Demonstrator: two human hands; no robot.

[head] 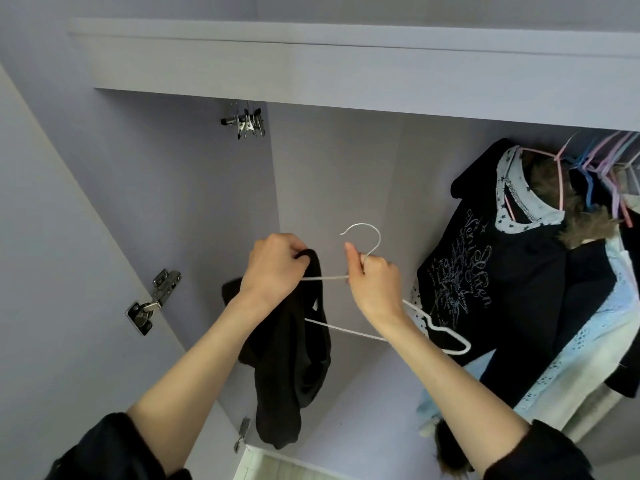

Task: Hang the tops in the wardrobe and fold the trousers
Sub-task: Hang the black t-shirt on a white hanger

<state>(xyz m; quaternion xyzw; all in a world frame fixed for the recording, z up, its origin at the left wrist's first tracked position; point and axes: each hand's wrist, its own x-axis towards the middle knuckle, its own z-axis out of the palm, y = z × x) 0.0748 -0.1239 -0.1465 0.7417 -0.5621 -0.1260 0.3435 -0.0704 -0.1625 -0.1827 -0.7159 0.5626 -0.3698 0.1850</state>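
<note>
Up close at the open wardrobe [194,188], two hands worked a black top [294,358] onto a white hanger [367,327].

From the head camera, the left hand [273,268] had its fingers curled tight round the top's edge, right by the hanger's left arm. The right hand [374,275] pinched the hanger just under its hook. The top hung down limp between both arms. To the right, a dark printed shirt [502,282] hung among other clothes on pink and blue hangers [595,161].
</note>
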